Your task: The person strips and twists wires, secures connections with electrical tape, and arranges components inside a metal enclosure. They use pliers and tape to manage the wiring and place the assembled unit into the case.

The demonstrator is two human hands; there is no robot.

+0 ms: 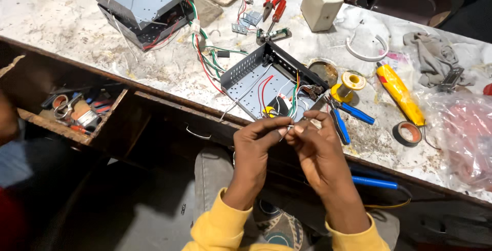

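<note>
Centrally, the left hand [258, 141] and right hand [313, 143] met fingertip to fingertip, both pinched narrow on a thin wire [287, 126] held just off the near edge of the workbench [77, 30]. That bench had a worn, paint-flecked white top. An open metal chassis [256, 79] with coloured leads sat just behind the hands, blue-handled pliers [344, 118] beside it. An open drawer [77, 110] of clutter hung at left over dark floor.
</note>
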